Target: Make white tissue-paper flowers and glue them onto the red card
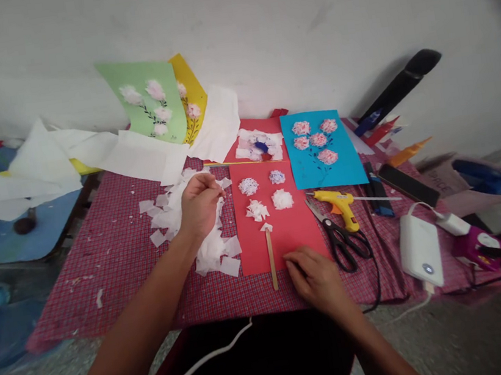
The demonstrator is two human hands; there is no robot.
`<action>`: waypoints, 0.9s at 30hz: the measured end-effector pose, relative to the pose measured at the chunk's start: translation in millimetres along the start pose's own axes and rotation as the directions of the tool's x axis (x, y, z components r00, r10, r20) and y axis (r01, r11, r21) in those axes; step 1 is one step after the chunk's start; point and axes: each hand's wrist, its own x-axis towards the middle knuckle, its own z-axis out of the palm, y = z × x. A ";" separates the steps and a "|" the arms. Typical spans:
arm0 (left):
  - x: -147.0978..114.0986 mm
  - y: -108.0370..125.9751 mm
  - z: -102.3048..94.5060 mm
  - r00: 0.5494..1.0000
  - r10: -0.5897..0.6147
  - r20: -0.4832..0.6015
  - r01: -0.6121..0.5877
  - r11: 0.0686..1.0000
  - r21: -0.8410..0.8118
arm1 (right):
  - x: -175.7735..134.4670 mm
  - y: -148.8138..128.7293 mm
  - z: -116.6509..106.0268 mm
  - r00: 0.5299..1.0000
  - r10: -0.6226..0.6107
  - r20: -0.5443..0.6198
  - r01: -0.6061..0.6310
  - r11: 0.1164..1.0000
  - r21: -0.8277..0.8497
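Note:
My left hand (200, 205) is above a heap of small white paper squares (212, 245), its thumb and fingertips pinched together. A pale scrap shows by the fingertips, but whether it is held or lies behind them I cannot tell. My right hand (315, 277) rests loosely curled at the lower right edge of a red paper sheet (252, 255), with nothing visible in it. Between the hands, a wooden stick (272, 261) lies with a small folded white paper piece (265, 227) at its upper end. Several paper puffs sit on the sheet, among them a white ruffled puff (282, 199).
A yellow glue gun (338, 202) and black scissors (343, 243) lie right of the red sheet. Behind are a blue card with paper flowers (348, 156) and a green flower card (125, 75). A white power bank (419, 245) with cables stands at the right edge.

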 end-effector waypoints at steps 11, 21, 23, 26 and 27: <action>-1.4 -2.0 -0.5 0.998 -0.053 0.021 0.054 0.998 -0.024 | -0.8 0.9 1.2 1.000 0.004 0.002 -0.004 1.000 -0.023; -3.7 -3.3 -2.9 0.991 -0.120 0.063 0.121 0.992 -0.023 | -1.3 2.1 1.9 1.000 0.007 0.003 -0.007 1.000 -0.015; -4.2 -4.0 -3.0 0.990 -0.118 0.074 0.120 0.993 -0.022 | -1.4 2.2 2.0 1.000 0.011 0.004 -0.011 1.000 -0.017; -4.8 -4.6 -2.3 0.992 -0.102 0.078 0.105 0.994 -0.030 | -1.1 2.3 2.2 1.000 -0.001 -0.006 0.001 1.000 -0.019; -5.0 -4.6 -1.8 0.992 -0.097 0.077 0.100 0.994 -0.033 | -1.0 2.3 2.3 1.000 -0.007 -0.010 0.007 1.000 -0.022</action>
